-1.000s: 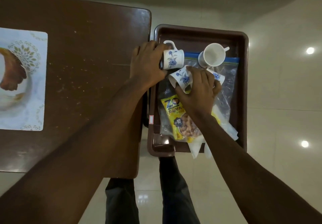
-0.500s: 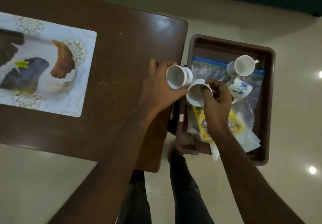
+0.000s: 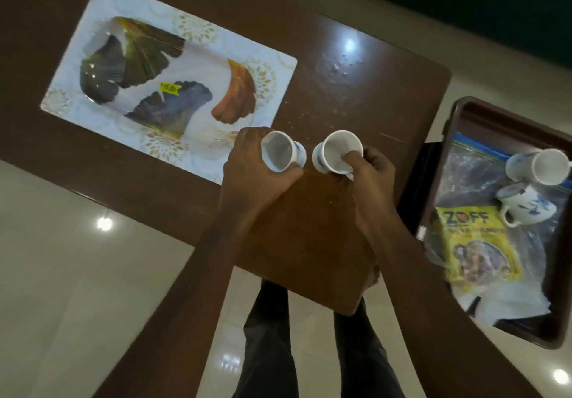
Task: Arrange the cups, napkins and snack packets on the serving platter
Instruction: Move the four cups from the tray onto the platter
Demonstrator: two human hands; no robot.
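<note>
- A person looks down at a dark brown wooden table (image 3: 356, 94), both bare forearms reaching forward over it.
- The left hand (image 3: 250, 168) grasps a white cup with blue flowers (image 3: 280, 153), fingers wrapped around its side, mouth tilted toward the viewer.
- The right hand (image 3: 368, 171) grasps a second white cup (image 3: 335, 151), with the thumb hooked over the rim and the other fingers behind it.
- The two cups are side by side, near each other but apart, above the middle of the table.
- To their left on the table lies the serving platter (image 3: 102, 20), rectangular, white with gold floral edging and large printed leaves in green, blue-grey and orange; a small yellow sticker (image 3: 170, 88) sits near its middle. The left hand overlaps its near right corner.
- Off the table's right edge sits a dark brown tray (image 3: 476, 116).
- Inside the tray, at the far end, two more white cups: one lying on its side (image 3: 538, 167), one just nearer with its handle toward the viewer (image 3: 526, 204).
- Under them lies a clear zip bag (image 3: 473, 174).
- Nearer in the tray is a yellow snack packet (image 3: 476, 243), and white napkins (image 3: 510, 301) beneath its near end.
- Below the table, dark trousers (image 3: 269, 345) and pale glossy floor tiles (image 3: 77, 258) show.
</note>
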